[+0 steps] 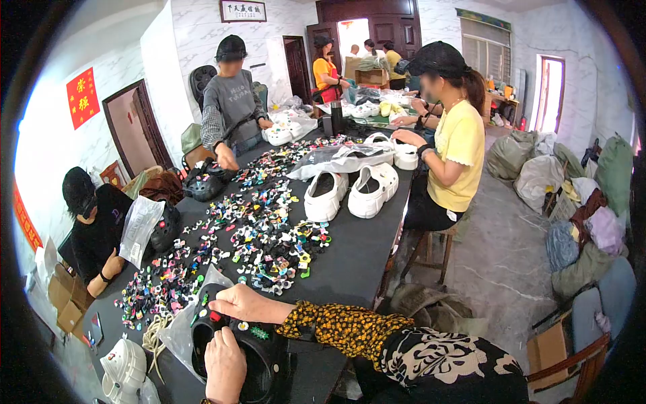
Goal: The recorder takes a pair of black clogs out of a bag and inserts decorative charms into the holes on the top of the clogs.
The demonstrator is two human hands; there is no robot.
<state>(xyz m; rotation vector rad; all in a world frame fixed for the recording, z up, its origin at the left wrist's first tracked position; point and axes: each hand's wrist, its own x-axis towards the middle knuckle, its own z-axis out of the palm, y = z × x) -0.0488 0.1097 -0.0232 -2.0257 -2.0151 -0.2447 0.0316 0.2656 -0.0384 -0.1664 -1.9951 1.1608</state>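
R hand (243, 303) is pinching a red charm (214, 316); L hand (225, 363) is curling nr it, can't tell exact grip. Black clogs (261, 358) are lying on table (336, 269), directly under both hands.

Black clogs (268, 347) look smooth and rubbery, the clear bag (179, 339) glossy plastic.

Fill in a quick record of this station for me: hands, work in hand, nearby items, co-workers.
Left hand: on the black clogs; grip unclear
Right hand: fingertips by a small red piece on the clogs
Other decoration: green snowflake-like charm
Beyond clogs: multicoloured charms, loose on the black table
Left of clogs: pale cord, white clog
Farther up table: white clog pair
Co-workers: several around the table, including a seated person in yellow
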